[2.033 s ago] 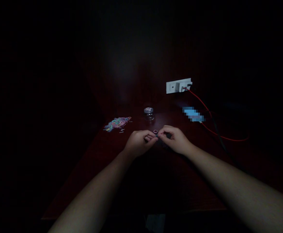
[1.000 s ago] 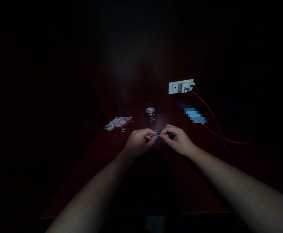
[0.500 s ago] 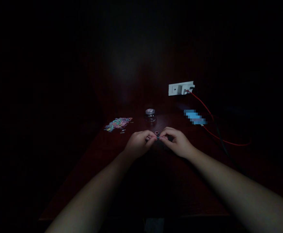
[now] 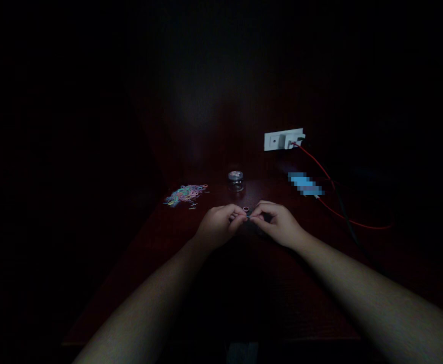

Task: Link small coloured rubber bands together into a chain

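Thumb and fingertips of my left hand (image 4: 221,222) pinch one end of a tiny bluish-green elastic band (image 4: 248,217). The other end is pinched by my right hand (image 4: 276,222), and the fingertips of both hands nearly meet. Most of the band is hidden by the fingers, so its full shape does not show. Just beyond the fingertips lies a small pinkish ring-shaped elastic band (image 4: 246,209) on the dark red table (image 4: 149,253). At the left is a loose pile of colourful elastic bands (image 4: 185,194).
Behind the hands stands a small clear jar (image 4: 235,183) with a lid. Small thin pieces (image 4: 193,206) lie by the pile. A pixelated blue patch (image 4: 305,184) is at the right, near a red cable (image 4: 352,220) running from a white wall socket (image 4: 274,141). The surroundings are very dark.
The fingertips of both hands have drawn slightly closer, so less of the band shows between them. Otherwise the scene only shifts slightly down in view.
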A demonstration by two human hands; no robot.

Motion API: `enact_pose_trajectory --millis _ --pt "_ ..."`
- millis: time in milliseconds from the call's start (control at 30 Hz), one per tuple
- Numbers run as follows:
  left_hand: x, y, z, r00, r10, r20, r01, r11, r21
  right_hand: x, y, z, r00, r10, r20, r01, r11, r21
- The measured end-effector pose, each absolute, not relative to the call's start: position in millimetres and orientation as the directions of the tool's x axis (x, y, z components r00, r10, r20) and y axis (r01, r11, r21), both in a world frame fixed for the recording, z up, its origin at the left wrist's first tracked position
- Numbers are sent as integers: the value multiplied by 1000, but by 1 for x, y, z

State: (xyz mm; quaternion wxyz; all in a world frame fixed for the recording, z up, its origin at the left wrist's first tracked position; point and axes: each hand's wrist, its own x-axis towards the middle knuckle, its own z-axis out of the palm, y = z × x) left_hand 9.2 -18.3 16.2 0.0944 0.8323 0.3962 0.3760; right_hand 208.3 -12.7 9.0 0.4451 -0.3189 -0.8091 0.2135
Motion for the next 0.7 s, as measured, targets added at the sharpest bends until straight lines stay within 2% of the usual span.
enact_pose_trajectory --millis 700 --pt "10 -19 17 446 728 521 591 -676 439 209 -15 9 -453 675 583 345 735 -583"
